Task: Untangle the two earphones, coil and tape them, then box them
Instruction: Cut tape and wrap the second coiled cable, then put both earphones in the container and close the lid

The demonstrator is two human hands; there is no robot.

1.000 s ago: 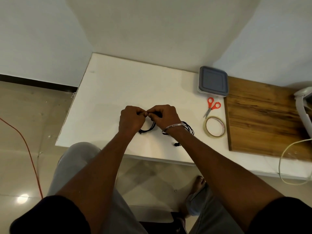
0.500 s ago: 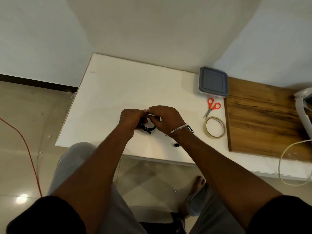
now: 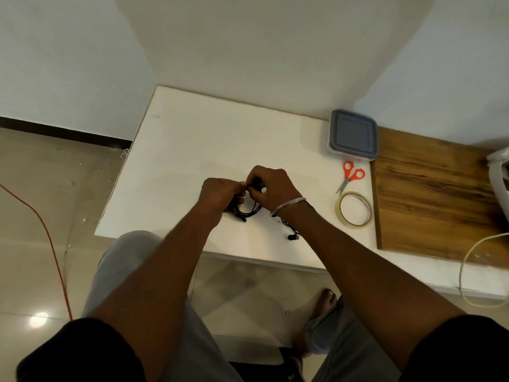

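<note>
**Item 1 – thin black rubber-sheathed earphone cord, wound in a small loop** (image 3: pixel 246 212). It lies at the near middle of the flat white matte table (image 3: pixel 192 139), with its upper arc lifted into both hands.
- Left hand (image 3: pixel 220 195): fingers curled, grasping the left side of the loop.
- Right hand (image 3: pixel 271 186): thumb and forefinger pinch the cord at the top of the loop, close against the left fingertips.
- Step in hand, by judgement: coiling the first earphone.
- To do it well, pin the finished turns flat with the left hand and feed each new turn at the same width with the right. Tuck the loose end in, because a springy cord of this kind is likely to unwind before tape goes on.

**Item 2 – second black earphone** (image 3: pixel 292 237). It is mostly hidden under the right wrist. A small glossy bud and a short run of cord show near the table's front edge. Coiled or not: cannot tell.

**Item 3 – ring of clear glossy adhesive tape** (image 3: pixel 337 210). Lies flat, to the right of the hands.

**Item 4 – small steel scissors with orange plastic handles** (image 3: pixel 347 180). Lie just beyond the tape, blades closed.

**Item 5 – rounded-square clear plastic box with grey lid** (image 3: pixel 352 135). Stands at the far right of the table with the lid on, so it must be opened before boxing.

**Item 6 – brown grained wooden board** (image 3: pixel 429 188). Lies just beside the tape and the box.
</note>
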